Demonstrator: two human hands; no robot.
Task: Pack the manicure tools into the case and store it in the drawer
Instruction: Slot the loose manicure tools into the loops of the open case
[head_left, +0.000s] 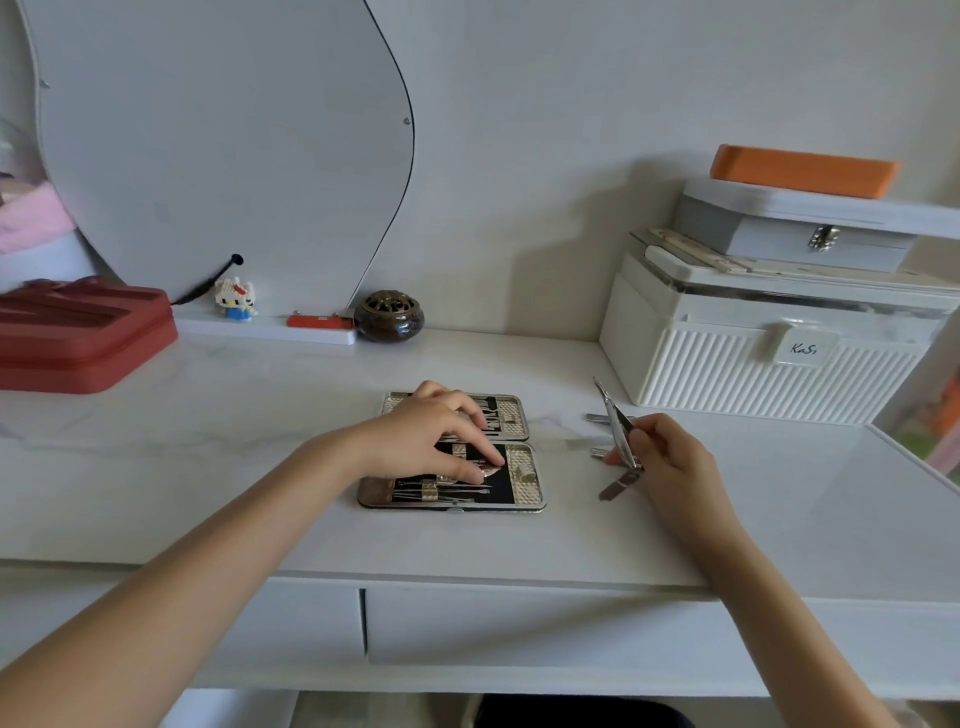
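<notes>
the only writing that can be read is "kasi", handwritten on the tab of the white ribbed storage box (769, 358) at the right rear of the white dressing table (260, 467); the red item (319, 321) on the mirror's base shows marks too small to read.

the manicure case (457, 452) lies open and flat in the middle of the table, two halves hinged side by side front to back, with a black lining, gold textured edges and thin metal tools held under small straps. the left hand (431, 434) rests on it palm down, fingers spread, with fingertips (485, 470) pressing on something in the near half; what sits under them is hard to make out.

just right of the case, the right hand (660, 452) pinches a slim silver tool (615, 421) between thumb and fingers, its tip pointing up and away. a few more loose metal tools (613, 488) lie on the table at this hand, partly hidden by it, their kinds unclear.

below the table edge the drawer (519, 623) front sits shut. a red case (78, 338) at the left is cut off by the frame, and the mirror (218, 156) shows only pale wall.
</notes>
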